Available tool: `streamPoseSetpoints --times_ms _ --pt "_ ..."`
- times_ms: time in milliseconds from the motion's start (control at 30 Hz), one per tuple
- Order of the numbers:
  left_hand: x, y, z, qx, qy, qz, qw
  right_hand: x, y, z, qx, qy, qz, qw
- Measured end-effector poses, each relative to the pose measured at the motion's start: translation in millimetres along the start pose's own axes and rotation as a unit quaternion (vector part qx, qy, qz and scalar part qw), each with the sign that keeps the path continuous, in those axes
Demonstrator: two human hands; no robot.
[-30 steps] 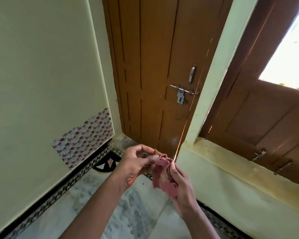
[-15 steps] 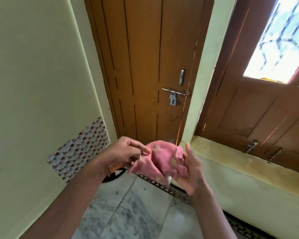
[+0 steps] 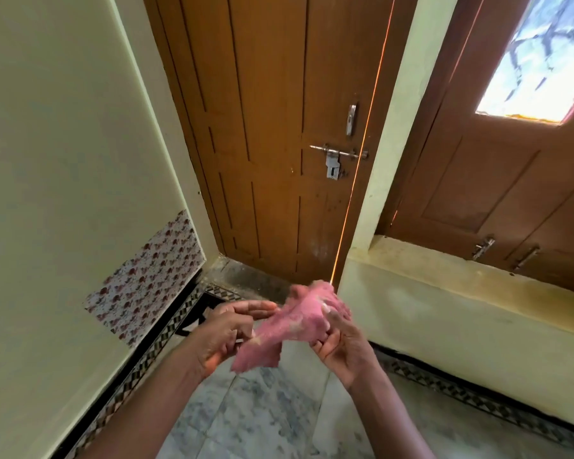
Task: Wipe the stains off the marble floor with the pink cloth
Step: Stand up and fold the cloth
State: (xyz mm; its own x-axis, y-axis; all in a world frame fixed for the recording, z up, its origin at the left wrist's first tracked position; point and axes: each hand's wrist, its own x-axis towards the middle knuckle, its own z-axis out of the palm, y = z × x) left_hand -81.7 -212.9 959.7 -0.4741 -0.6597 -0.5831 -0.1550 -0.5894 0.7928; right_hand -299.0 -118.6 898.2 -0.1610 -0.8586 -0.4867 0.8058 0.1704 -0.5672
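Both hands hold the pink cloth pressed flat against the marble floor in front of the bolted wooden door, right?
Not quite. In the head view both hands, left and right, hold the pink cloth up in the air, above the marble floor, not pressed against it. The bolted wooden door is ahead.

brown door (image 3: 272, 127), metal latch (image 3: 335, 159), window (image 3: 540, 58)

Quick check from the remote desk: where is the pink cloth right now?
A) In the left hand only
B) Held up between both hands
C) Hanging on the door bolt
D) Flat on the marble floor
B: the pink cloth is gripped by the left hand and right hand, above the marble floor.
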Motion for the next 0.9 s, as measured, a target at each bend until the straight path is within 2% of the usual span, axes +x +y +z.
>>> streamPoseSetpoints --times_ms 67,167,267,333,400,533,667,900 --pt "-3.7 -7.0 3.1 -0.023 -0.013 -0.024 0.999 -1.0 9.6 -1.3 -0.07 0.009 0.026 0.997" --pt "9.3 -29.2 -0.2 -0.023 -0.01 -0.093 0.995 -5.7 22.1 -5.9 -0.188 0.019 0.009 0.982" --pt "16.9 -52.0 0.4 -0.011 -0.004 -0.162 0.987 -15.4 24.4 -2.1 -0.212 -0.009 -0.013 0.977" --pt "18.9 -62.3 3.9 -0.024 -0.021 -0.166 0.986 -22.7 22.4 1.4 -0.217 -0.035 -0.03 0.975" --pt "15.9 -62.8 9.4 -0.031 -0.041 -0.16 0.986 -29.9 17.7 4.0 -0.242 -0.027 -0.047 0.969" --pt "12.8 -60.9 10.8 -0.01 -0.05 -0.128 0.99 -40.4 6.4 9.9 -0.268 -0.038 -0.067 0.96" --pt "23.8 -63.1 12.6 -0.047 -0.005 -0.019 0.999 -39.1 -6.5 18.1 -0.275 -0.035 -0.101 0.955" --pt "30.2 -48.2 23.1 0.001 0.072 0.132 0.989 -32.3 -31.7 19.4 -0.351 -0.018 -0.17 0.921"
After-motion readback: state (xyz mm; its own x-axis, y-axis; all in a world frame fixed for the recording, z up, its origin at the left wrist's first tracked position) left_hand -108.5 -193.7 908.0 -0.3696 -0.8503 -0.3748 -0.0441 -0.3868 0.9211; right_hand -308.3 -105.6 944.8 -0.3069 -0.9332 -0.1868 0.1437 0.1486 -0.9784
